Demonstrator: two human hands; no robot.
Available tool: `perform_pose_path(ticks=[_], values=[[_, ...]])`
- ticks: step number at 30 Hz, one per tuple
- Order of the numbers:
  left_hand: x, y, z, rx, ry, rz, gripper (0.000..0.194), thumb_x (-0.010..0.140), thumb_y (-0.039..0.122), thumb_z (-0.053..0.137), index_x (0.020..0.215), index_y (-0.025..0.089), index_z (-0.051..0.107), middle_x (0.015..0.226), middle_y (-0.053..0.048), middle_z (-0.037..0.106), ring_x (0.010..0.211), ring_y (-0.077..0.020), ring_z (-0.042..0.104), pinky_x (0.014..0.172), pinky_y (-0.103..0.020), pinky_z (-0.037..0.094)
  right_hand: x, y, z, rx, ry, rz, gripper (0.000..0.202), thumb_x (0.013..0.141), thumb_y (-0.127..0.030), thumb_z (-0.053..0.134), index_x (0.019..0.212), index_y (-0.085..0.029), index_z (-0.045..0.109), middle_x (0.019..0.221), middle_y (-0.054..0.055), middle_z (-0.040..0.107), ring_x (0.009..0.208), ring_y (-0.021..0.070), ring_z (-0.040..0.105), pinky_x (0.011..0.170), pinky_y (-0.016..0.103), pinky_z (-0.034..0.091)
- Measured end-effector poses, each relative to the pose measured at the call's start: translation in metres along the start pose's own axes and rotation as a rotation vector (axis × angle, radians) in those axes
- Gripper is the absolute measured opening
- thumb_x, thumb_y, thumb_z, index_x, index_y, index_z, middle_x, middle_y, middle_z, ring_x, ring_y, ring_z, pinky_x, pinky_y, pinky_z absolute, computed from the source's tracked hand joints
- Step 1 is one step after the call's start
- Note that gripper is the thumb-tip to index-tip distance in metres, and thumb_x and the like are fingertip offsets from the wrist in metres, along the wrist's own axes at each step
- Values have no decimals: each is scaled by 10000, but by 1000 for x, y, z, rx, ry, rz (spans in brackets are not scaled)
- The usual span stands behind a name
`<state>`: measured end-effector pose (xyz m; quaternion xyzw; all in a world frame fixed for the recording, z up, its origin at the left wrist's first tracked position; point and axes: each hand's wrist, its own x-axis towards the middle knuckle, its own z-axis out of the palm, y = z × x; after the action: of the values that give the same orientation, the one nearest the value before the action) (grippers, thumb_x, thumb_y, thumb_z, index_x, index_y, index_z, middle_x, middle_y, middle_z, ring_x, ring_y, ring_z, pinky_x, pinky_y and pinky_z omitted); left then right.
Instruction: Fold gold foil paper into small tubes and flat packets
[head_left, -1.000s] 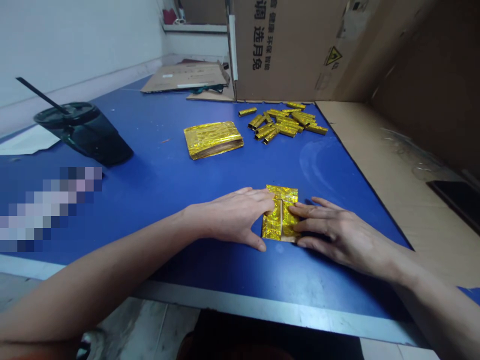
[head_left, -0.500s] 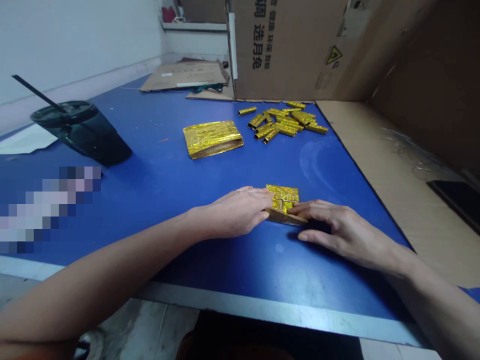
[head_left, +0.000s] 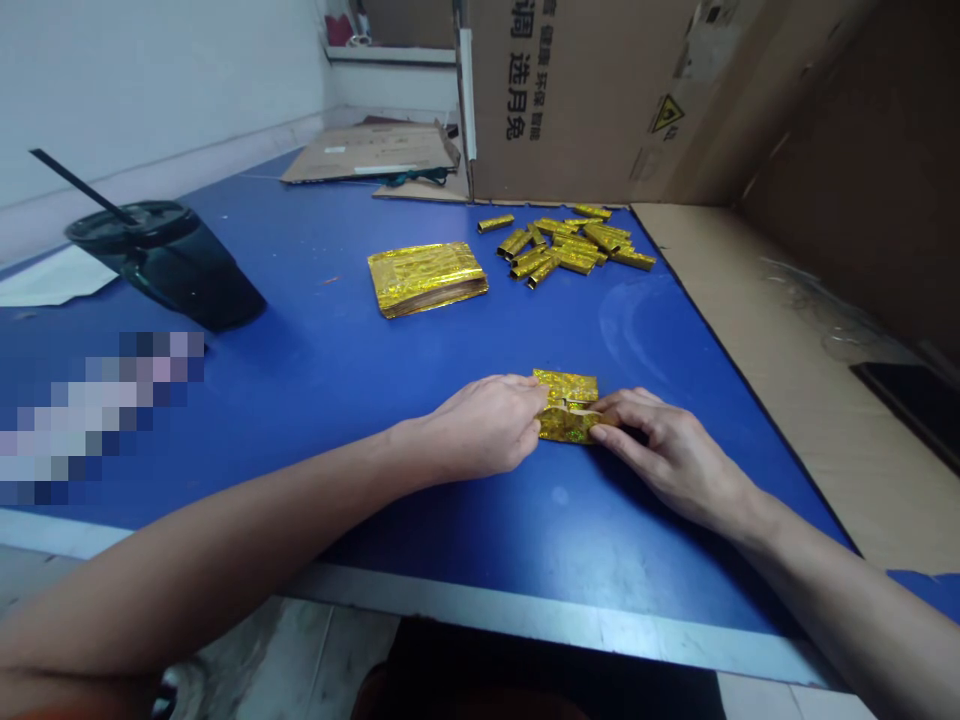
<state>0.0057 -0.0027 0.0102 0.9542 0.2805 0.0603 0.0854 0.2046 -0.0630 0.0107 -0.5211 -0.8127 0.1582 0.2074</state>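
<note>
A gold foil paper point(head_left: 566, 386), partly folded, lies on the blue table between my hands. My left hand point(head_left: 489, 424) pinches its left edge, fingers curled with the thumb on the near side. At the opposite end my right hand point(head_left: 671, 452) grips the near right corner between thumb and fingers. The paper's near flap is folded up and over, gold side showing, while its far part lies flat. A stack of gold foil paper point(head_left: 426, 275) rests further back on the table. Behind and to the right, several small rolled gold foil tubes point(head_left: 574, 245) lie in a loose pile.
A dark tumbler with a straw point(head_left: 187, 265) stands at the left, near a blurred-out patch point(head_left: 90, 415). Cardboard sheets point(head_left: 367, 155) lie at the back left. A large cardboard box point(head_left: 577, 110) borders the back, and brown cardboard point(head_left: 750, 330) runs along the right side.
The near flap has turned over, from its brown inside to its gold side. My left fingers have curled in, and my right thumb has closed onto the paper.
</note>
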Motion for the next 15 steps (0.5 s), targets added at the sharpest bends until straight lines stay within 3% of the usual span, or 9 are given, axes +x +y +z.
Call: perform_pose_path(ticks=[5, 15], values=[[2, 0, 5, 5, 21, 9, 286, 788, 166, 379, 1007, 81, 542, 1082, -137, 589, 1058, -219, 528, 882, -336, 437, 0, 1, 5, -84, 93, 16, 178, 835, -242, 437, 703, -187, 543, 743, 58, 592, 723, 188, 518, 711, 360, 420], [5, 2, 4, 53, 12, -4, 222, 790, 154, 397, 934, 90, 553, 970, -125, 619, 998, -203, 554, 847, -325, 455, 1, 1, 11, -248, 111, 40, 161, 820, -233, 453, 704, -185, 553, 758, 59, 588, 719, 184, 525, 698, 341, 432]])
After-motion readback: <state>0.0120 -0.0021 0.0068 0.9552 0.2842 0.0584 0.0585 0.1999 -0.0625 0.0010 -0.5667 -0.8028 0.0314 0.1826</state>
